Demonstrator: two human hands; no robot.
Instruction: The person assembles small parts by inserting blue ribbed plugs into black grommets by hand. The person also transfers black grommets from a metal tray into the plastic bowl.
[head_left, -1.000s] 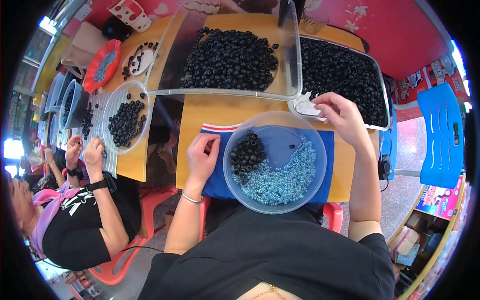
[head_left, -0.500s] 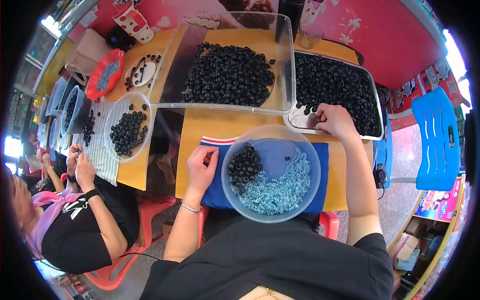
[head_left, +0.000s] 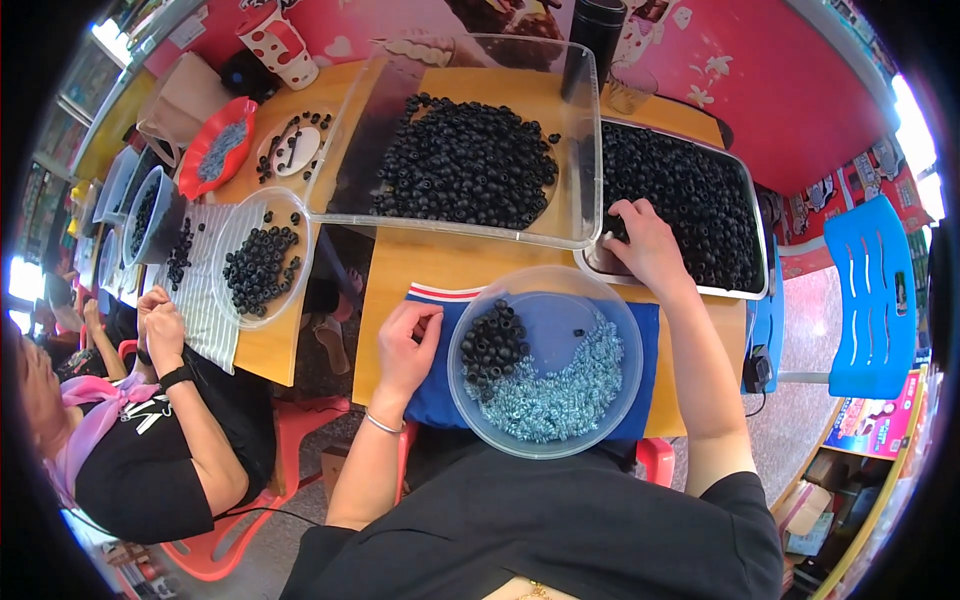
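My right hand (head_left: 648, 247) is at the front left corner of a shallow tray (head_left: 590, 263) heaped with black beads (head_left: 690, 200). Its thumb and forefinger are spread apart, with nothing visible between them. To the left of a clear round bowl (head_left: 545, 452), my left hand (head_left: 408, 350) hovers with curled fingers and the thumb against them. Whatever those fingers hold is hidden. Inside the bowl lie black beads (head_left: 492, 340) on the left and many small translucent light-blue pieces (head_left: 550, 395). One dark bit sits apart in it. Beneath the bowl is a blue cloth (head_left: 430, 395).
A large clear bin (head_left: 470, 228) of black beads stands behind the bowl. Left of it are another clear bowl (head_left: 222, 280) of beads and a red dish (head_left: 240, 118). A co-worker (head_left: 150, 440) sits at left. A dark flask (head_left: 592, 50) and blue chair (head_left: 870, 290) are beyond.
My right thumb and forefinger have parted, and that hand has shifted slightly left at the tray corner. My left hand stays curled beside the bowl. The whole view has shifted a little.
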